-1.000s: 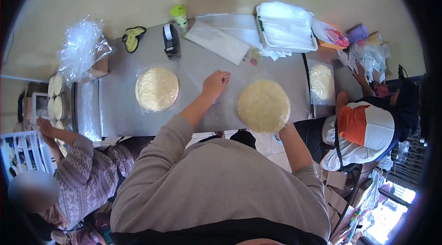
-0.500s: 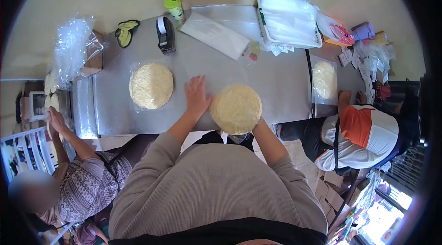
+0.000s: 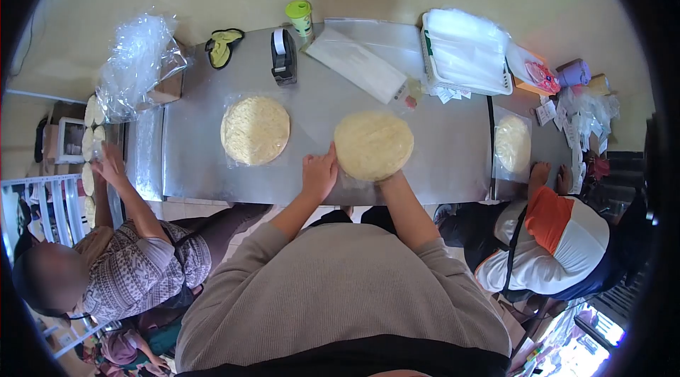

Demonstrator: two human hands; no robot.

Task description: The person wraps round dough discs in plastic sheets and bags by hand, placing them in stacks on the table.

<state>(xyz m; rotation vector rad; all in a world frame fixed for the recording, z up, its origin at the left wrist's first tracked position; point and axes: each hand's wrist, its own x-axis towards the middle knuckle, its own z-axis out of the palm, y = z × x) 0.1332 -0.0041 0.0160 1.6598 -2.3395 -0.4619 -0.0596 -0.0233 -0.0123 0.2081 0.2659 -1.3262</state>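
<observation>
A round pale flat bread is held over the front part of the metal table. My right hand is under its near edge, the fingers mostly hidden beneath it. My left hand is at its left edge, index finger raised against the rim, the other fingers curled. Another round flat bread, in a clear bag, lies on the table to the left.
Behind stand a tape dispenser, a green-lidded cup, flat clear bags and a white basket of bags. A bagged bread lies right. One co-worker is left, another right.
The bread in my right hand has moved from the right toward the middle and away from my body. My left hand has gone from spread above the table to the bread's edge.
</observation>
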